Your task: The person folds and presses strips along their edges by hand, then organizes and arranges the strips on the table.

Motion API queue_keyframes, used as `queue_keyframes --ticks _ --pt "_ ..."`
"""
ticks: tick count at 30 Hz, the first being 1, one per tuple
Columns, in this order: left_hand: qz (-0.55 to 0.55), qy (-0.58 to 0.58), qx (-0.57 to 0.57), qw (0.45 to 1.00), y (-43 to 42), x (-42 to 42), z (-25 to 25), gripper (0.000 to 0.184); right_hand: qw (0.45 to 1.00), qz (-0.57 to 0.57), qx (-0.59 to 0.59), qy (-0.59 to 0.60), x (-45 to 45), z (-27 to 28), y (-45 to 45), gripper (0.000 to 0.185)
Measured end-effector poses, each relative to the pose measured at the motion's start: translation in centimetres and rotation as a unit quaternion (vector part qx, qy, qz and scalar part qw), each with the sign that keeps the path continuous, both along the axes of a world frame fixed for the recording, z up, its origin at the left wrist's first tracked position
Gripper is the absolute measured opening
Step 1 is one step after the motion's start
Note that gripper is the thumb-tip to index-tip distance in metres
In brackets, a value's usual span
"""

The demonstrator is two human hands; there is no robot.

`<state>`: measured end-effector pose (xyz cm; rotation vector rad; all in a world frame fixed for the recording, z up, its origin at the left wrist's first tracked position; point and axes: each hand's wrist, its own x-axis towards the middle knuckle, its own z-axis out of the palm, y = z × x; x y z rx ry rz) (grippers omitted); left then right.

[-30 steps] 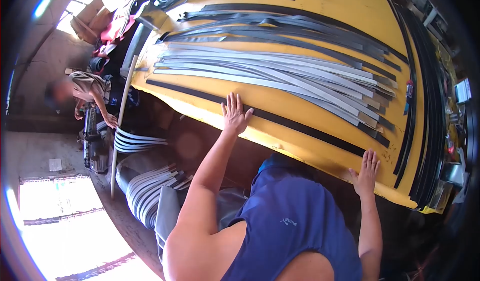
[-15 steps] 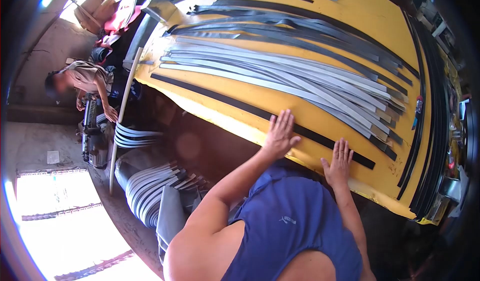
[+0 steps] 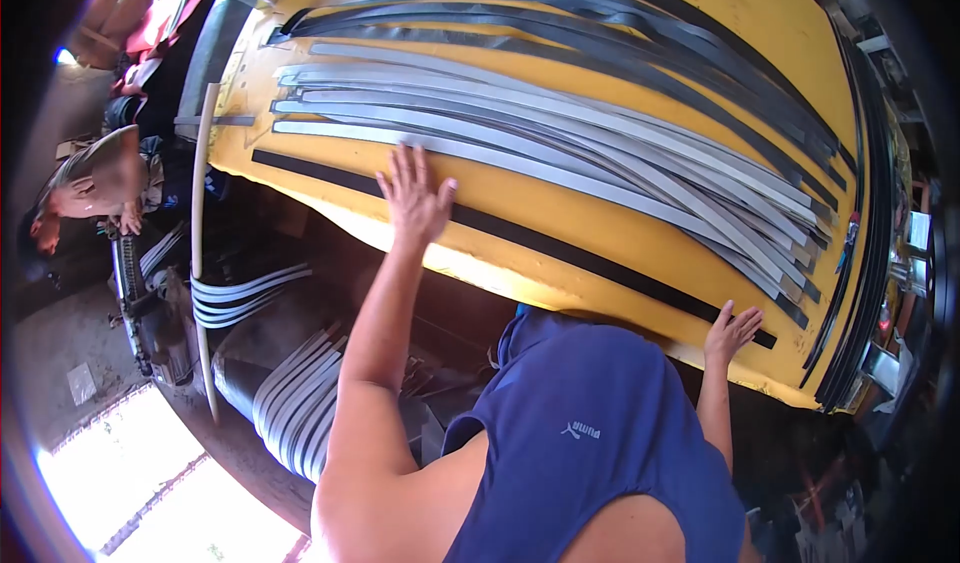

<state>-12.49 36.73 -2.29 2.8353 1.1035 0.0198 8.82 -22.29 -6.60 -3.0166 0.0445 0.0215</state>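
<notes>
A long black strip (image 3: 560, 241) lies along the near edge of the yellow table (image 3: 600, 198). My left hand (image 3: 416, 203) rests across it left of its middle, fingers stretched out and apart, with the fingertips close to the nearest pale grey strip. Near the strip's right end, my right hand (image 3: 734, 333) lies with its fingers extended. Neither hand is closed around anything. Beyond the black strip, a bunch of grey strips (image 3: 520, 143) overlaps and fans out toward the right.
Darker strips (image 3: 560, 13) lie farther back, and black lengths (image 3: 868, 223) run along the right edge. Strips hang over a pale pole (image 3: 199, 253) at left, with a bundle of bent strips (image 3: 295, 403) below. Another person (image 3: 100, 178) works at a machine (image 3: 130, 283).
My left hand has slid left along the black strip, and my right hand has moved right toward its end. My hands are farther apart. The view has shifted, and the other person leans lower.
</notes>
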Motion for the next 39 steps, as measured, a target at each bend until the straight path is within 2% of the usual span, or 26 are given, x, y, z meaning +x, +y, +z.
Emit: queue_keyframes --ticks 2,5,7,10,11,14,26,30,32,33,34,36,38,39 --pt "0.073 -0.005 0.03 0.997 5.5 -1.5 -0.5 0.084 1.0 -0.027 -0.003 0.001 0.3 0.4 0.3 0.088" --pt "0.203 -0.059 0.031 0.977 14.6 -4.9 -1.2 0.091 0.999 -0.039 -0.036 -0.009 0.7 0.3 0.4 0.089" --pt "0.299 -0.055 0.044 0.952 21.9 -8.0 -3.1 0.095 0.998 -0.034 -0.057 -0.017 0.8 0.2 0.2 0.088" --pt "0.345 -0.023 0.044 0.937 30.2 -10.5 -2.4 0.098 0.997 -0.019 -0.075 -0.022 0.7 0.8 0.2 0.086" --pt "0.361 -0.022 0.062 0.93 33.9 -12.0 -3.9 0.099 0.997 -0.018 -0.077 -0.023 0.7 1.1 0.4 0.086" --pt "0.394 -0.01 0.079 0.916 38.7 -12.4 -3.7 0.097 0.996 -0.008 -0.083 -0.038 0.5 1.0 0.4 0.082" --pt "0.387 -0.062 0.064 0.918 39.4 -12.5 -3.4 0.093 0.995 -0.007 -0.085 -0.052 0.5 0.9 0.4 0.077" --pt "0.449 -0.058 0.205 0.868 37.5 -12.0 -3.6 0.089 0.995 -0.013 -0.091 -0.045 0.4 0.5 0.7 0.077" --pt "0.453 -0.093 0.158 0.872 34.8 -10.4 -2.6 0.087 0.996 -0.011 -0.079 -0.033 0.3 0.3 0.7 0.078" --pt "0.442 -0.034 0.104 0.89 32.7 -9.4 -1.6 0.086 0.996 0.015 -0.075 -0.038 -0.3 0.4 1.3 0.077" --pt "0.414 -0.018 0.101 0.905 29.8 -8.2 -1.7 0.087 0.996 0.043 -0.071 -0.044 -1.0 0.3 2.5 0.076" --pt "0.354 0.011 0.096 0.93 24.2 -5.9 -2.1 0.09 0.98 0.184 -0.049 -0.052 -3.5 1.5 5.8 0.078" --pt "0.284 0.002 0.081 0.955 15.9 -3.4 -2.1 0.085 0.952 0.305 -0.006 0.0 -6.0 4.5 10.5 0.084" --pt "0.268 -0.028 0.06 0.961 11.0 -1.5 -1.3 0.082 0.935 0.355 0.01 0.007 -6.7 4.2 11.5 0.087"
